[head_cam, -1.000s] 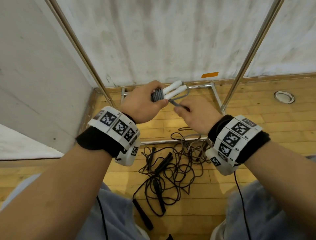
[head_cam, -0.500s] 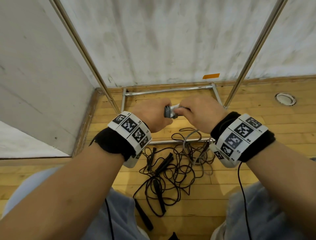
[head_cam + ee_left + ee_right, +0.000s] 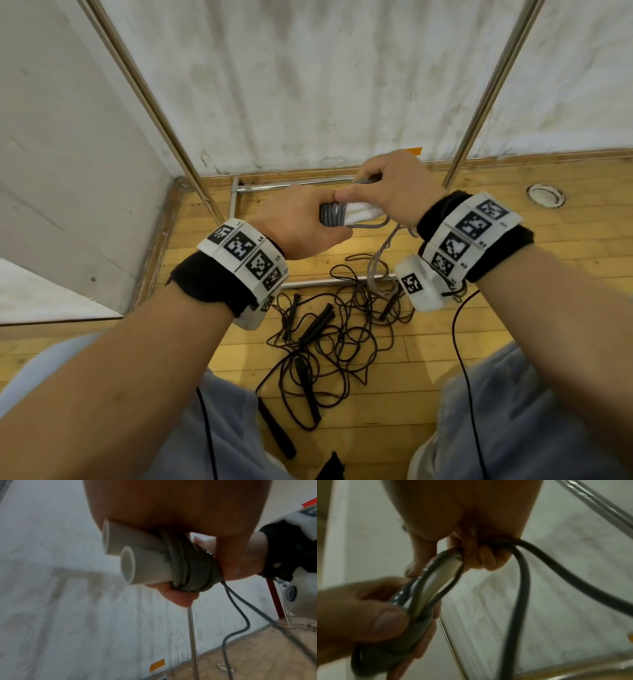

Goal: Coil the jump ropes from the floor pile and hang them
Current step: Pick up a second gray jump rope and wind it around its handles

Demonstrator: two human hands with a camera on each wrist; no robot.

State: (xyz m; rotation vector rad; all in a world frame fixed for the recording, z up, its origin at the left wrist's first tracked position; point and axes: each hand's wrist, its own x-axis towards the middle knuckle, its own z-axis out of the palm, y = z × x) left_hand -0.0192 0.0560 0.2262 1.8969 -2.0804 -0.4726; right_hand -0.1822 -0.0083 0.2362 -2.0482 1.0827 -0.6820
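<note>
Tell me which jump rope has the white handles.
The grey-corded rope held in both hands: left hand grips its two white handles with cord wound around them; right hand holds the loose cord. The ropes on the floor are all black.

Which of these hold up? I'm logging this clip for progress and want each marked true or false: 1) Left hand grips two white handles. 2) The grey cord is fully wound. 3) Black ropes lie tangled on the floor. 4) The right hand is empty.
1) True: the left hand grips the two white handles.
2) False: the grey cord is partly wound; strands trail down to the floor.
3) True: the black ropes lie tangled on the wooden floor.
4) False: the right hand holds the grey cord.
</note>
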